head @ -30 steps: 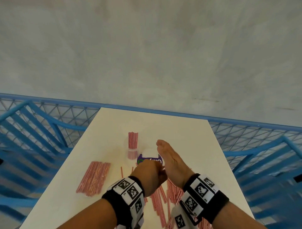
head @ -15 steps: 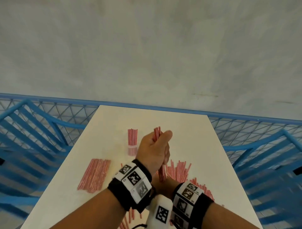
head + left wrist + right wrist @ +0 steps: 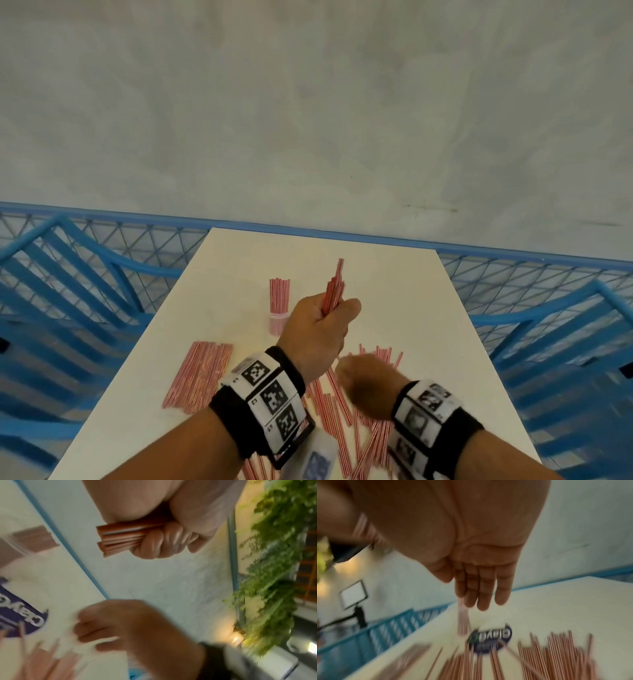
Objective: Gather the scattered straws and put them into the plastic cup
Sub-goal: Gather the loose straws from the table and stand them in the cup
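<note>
Gripping a bundle of straws (image 3: 334, 291) in my left hand (image 3: 317, 337), I am keeping the fingers (image 3: 164, 543) curled tight around it; in the left wrist view the cut ends are poking out past my knuckles at upper centre. My right hand (image 3: 368, 378) is hanging just below and right of it in the head view, blurred, with its fingers (image 3: 481, 588) straight, relaxed and holding nothing.

Under both hands, the loose straws (image 3: 342, 411) are lying fanned across the lower centre of the desk (image 3: 394, 281). A second flat heap (image 3: 200, 375) is sitting at lower left, well apart. A plastic cup (image 3: 278, 322) is standing upright near the middle of the head view, just left of my raised fist, already carrying a standing bunch (image 3: 280, 296). A purple-labelled item (image 3: 489, 638) is lying beside the fan in the right wrist view; I cannot tell what it is.

To do this step well, I am judging that I should square the bundle's ends first, keep it upright, bring it directly over the cup rim, and lower it in without knocking that light cup over.
</note>
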A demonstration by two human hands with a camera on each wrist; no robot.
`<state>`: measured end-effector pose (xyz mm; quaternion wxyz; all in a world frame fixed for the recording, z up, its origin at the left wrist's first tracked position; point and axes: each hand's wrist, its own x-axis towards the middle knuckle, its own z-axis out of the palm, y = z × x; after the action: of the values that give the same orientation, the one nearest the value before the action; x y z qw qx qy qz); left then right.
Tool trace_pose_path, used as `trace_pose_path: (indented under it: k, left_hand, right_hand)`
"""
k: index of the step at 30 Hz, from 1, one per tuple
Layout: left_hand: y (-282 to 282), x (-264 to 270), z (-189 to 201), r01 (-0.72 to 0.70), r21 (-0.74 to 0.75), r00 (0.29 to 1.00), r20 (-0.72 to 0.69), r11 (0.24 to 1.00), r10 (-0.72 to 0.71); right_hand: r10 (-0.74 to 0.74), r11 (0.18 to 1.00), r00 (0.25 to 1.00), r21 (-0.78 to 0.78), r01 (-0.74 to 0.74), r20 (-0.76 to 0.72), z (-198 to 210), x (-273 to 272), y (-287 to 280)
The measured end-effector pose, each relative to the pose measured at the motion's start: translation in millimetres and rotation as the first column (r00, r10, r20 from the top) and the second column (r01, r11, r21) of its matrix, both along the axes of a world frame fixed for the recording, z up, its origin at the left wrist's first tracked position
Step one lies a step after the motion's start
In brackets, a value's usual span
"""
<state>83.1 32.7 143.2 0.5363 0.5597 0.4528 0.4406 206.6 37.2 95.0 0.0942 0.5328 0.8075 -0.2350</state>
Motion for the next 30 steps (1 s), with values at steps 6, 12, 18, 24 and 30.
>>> trace_pose_path:
  k: [6, 12, 18, 24, 30]
  left_hand:
    - [-2.6, -14.4, -29.4, 0.178, 0.079, 0.871, -0.476, 0.981, -0.12]
    - [0.3, -7.0, -38.0, 0.225, 0.127, 0.838, -0.531, 0.966, -0.126]
    - [6.6, -5.0, -47.1, 0.221, 0.171, 0.857, -0.505, 0.96, -0.108]
    - [14.8, -26.2, -64.1, 0.054, 0.025, 0.892, -0.451, 0.998, -0.037]
    - [91.8, -73.6, -68.0, -0.486, -0.195, 0.873, -0.067, 0.852, 0.483]
  right_hand:
    - [-0.177, 0.909, 0.58, 0.095, 0.407, -0.795, 82.5, 18.8, 10.3]
    - [-0.107, 0.975, 0.769, 0.084, 0.205, -0.63, 65.2, -15.5, -0.1]
    - [-0.124, 0.971, 0.762, 0.08, 0.226, -0.636, 63.1, -14.9, -0.3]
    - [-0.219, 0.938, 0.709, 0.055, 0.342, -0.67, 54.2, 7.3, 9.5]
    - [-0.333, 0.919, 0.74, -0.025, 0.394, -0.585, -10.5, 38.5, -7.0]
